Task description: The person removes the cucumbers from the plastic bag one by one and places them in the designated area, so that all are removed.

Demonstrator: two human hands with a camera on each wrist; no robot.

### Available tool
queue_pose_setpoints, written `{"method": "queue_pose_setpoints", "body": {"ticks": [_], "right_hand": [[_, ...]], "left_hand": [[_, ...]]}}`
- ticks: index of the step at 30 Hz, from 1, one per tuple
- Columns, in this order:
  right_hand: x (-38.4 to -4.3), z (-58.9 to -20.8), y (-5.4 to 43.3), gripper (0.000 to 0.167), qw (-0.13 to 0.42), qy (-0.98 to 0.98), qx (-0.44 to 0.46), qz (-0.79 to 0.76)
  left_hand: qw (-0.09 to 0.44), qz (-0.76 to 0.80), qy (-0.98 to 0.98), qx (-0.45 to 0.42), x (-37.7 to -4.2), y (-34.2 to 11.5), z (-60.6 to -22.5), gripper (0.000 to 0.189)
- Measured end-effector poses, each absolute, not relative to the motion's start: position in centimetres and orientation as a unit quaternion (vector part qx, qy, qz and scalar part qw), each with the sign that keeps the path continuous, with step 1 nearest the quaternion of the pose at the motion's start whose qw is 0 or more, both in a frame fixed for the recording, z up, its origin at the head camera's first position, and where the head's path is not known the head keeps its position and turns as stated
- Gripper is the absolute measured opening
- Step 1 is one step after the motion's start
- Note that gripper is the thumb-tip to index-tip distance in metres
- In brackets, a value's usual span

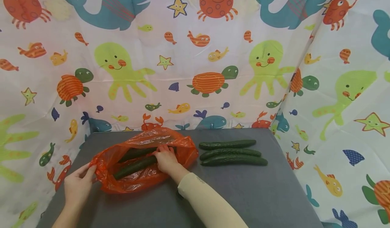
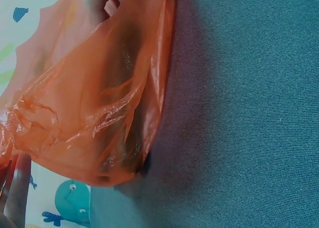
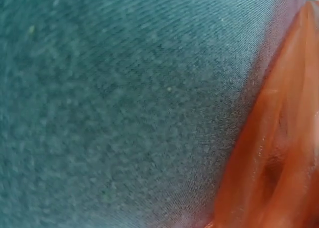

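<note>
A thin orange plastic bag (image 1: 186, 146) lies on its side at the left of the table, its mouth spread wide. Inside are two dark green cucumbers, a front cucumber (image 1: 134, 167) and a rear cucumber (image 1: 134, 153). My right hand (image 1: 167, 160) reaches in through the mouth and grips the front cucumber near its right end; the bag's near edge passes below the wrist. At the bag's left end, my left hand (image 1: 78, 184) pinches the plastic between thumb and fingers. In the left wrist view, a cucumber (image 2: 122, 63) shows dimly through the orange film.
Three more cucumbers (image 1: 233, 152) lie side by side on the grey table (image 1: 243, 194), right of the bag. A white curtain (image 1: 182, 58) printed with sea animals stands behind the table and along both sides.
</note>
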State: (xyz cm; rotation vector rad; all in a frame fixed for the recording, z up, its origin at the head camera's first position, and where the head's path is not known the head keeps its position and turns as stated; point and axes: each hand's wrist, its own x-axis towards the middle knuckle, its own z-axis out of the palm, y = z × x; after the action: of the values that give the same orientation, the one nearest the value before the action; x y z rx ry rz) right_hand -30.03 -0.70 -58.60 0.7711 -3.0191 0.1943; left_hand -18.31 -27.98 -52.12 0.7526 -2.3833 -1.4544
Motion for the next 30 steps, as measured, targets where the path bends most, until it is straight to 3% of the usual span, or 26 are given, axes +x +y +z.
{"method": "queue_pose_setpoints", "body": {"ticks": [17, 23, 30], "right_hand": [[-29.6, -58.4, -0.3, 0.041, -0.002, -0.962, 0.266, 0.067], [-29.2, -57.1, 0.4, 0.042, 0.004, -0.957, 0.260, 0.129], [-28.6, -56.0, 1.4, 0.043, 0.021, -0.931, 0.312, 0.188]], "left_hand": [[0.134, -0.506, -0.812, 0.257, -18.3, -27.9, -52.0, 0.051], [0.140, -0.501, -0.815, 0.257, -18.3, -28.0, -52.0, 0.052], [0.138, -0.489, -0.819, 0.266, -18.2, -28.3, -52.3, 0.051]]}}
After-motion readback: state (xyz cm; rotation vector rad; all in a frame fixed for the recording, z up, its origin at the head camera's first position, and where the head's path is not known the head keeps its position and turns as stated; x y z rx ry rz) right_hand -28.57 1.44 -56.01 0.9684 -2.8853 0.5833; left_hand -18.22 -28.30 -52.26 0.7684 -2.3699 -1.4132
